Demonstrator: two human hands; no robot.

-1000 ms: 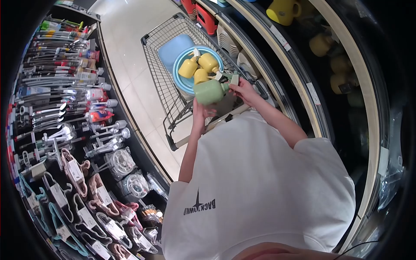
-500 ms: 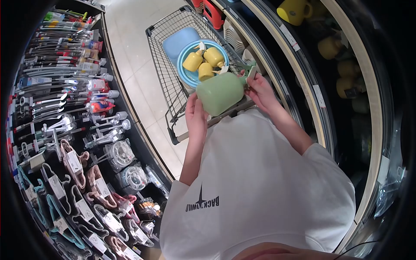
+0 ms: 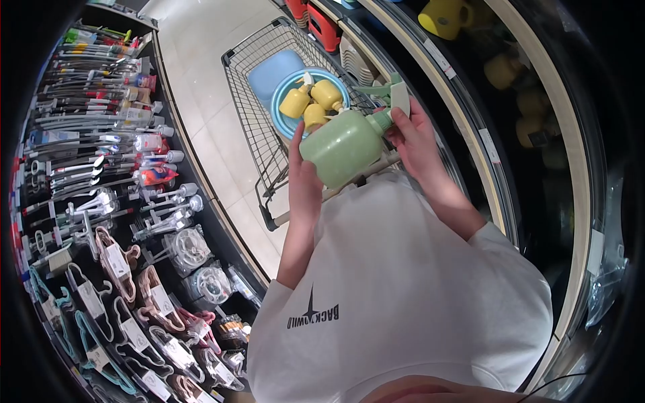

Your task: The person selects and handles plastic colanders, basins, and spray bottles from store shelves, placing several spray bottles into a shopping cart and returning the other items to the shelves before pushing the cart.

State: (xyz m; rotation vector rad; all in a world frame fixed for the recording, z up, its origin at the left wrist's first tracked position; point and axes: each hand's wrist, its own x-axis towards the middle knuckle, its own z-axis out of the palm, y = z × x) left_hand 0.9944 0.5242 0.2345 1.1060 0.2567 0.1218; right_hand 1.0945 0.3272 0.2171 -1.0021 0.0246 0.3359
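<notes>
A green spray bottle (image 3: 341, 149) lies tilted on its side between my two hands, in front of my chest. My left hand (image 3: 304, 183) supports its base, with thumb and fingers against the bottom end. Around the neck and trigger end, my right hand (image 3: 418, 138) grips the bottle, its thumb by a white tag (image 3: 401, 99). Beyond the bottle stands a shopping cart (image 3: 236, 84). In it sit a blue basin (image 3: 276, 111) with several yellow spray bottles (image 3: 293, 103) and a light blue plastic item (image 3: 274, 72).
Racks of hanging utensils (image 3: 101, 121) and packs of clothes hangers (image 3: 138, 332) line the left. Shelves on the right hold a yellow watering can (image 3: 442, 19) and more yellow bottles (image 3: 531, 104). Red plastic items (image 3: 324, 30) stand beyond the cart's right side.
The green bottle has turned a little in my hands, so its trigger head and white tag show more plainly. My right hand has shifted slightly to the right. The cart sits slightly more to the left in view.
</notes>
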